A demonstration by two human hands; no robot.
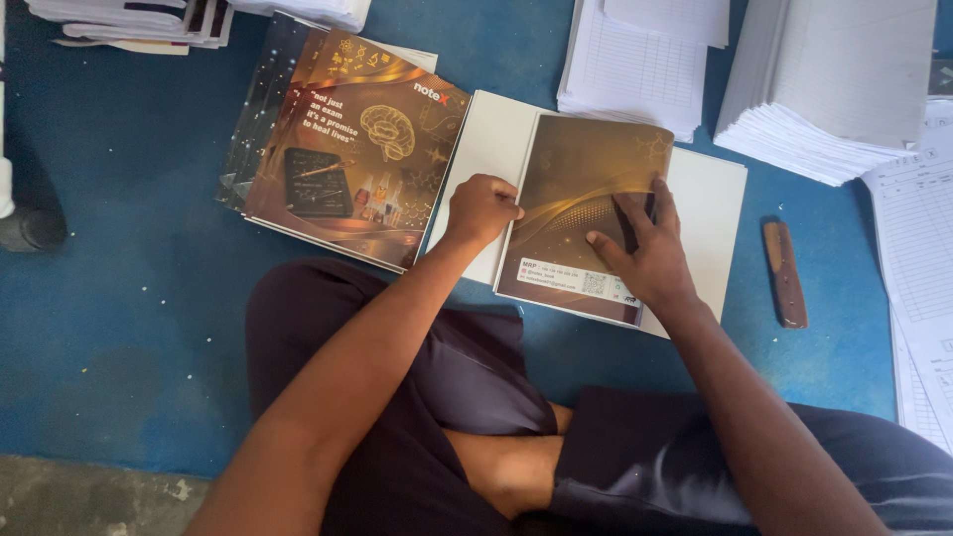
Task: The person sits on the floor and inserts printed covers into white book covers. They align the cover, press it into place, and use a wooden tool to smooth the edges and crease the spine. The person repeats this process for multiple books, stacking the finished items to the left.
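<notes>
Head view looks down at two hands on a brown book cover [581, 213]. It lies on white card sheets [493, 139] on the blue floor [129, 298]. Left hand [480, 208] is curled into a loose fist, pressing the cover's left edge. Right hand [640, 248] lies flat with fingers [627, 213] spread open, holding nothing. Just beside, a stack of printed covers [347, 149]. A wooden stick [784, 273] lies near white paper piles [824, 89].

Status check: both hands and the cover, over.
Left hand fisted, pressing the brown cover's left edge. Right hand flat on the cover. Wooden tool lies untouched to the right.
</notes>
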